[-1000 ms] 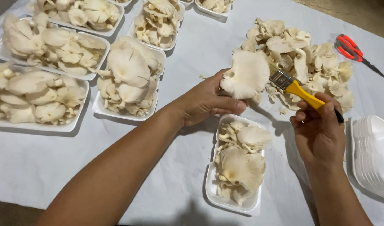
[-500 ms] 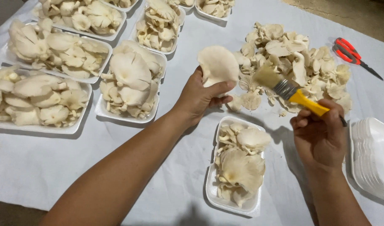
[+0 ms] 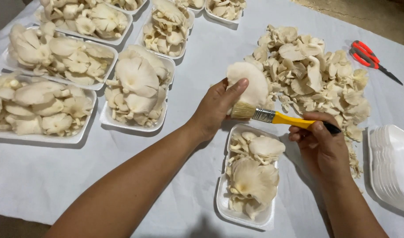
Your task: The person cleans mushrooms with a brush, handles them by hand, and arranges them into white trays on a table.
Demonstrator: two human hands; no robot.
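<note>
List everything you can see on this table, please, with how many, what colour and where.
held mushroom: one, cream, in the left hand, bristles against it
paintbrush: one, yellow handle, in the right hand
part-filled tray: one, white, below the hands, holding mushrooms
filled mushroom trays: at least seven, white, left and top, some cut off by the frame
loose mushroom pile: one, cream, upper right
scissors: one pair, red handles, top right
empty tray stack: one, white, right edge
table cover: one, pale sheet
left hand: grips the mushroom
right hand: grips the brush handle
</note>
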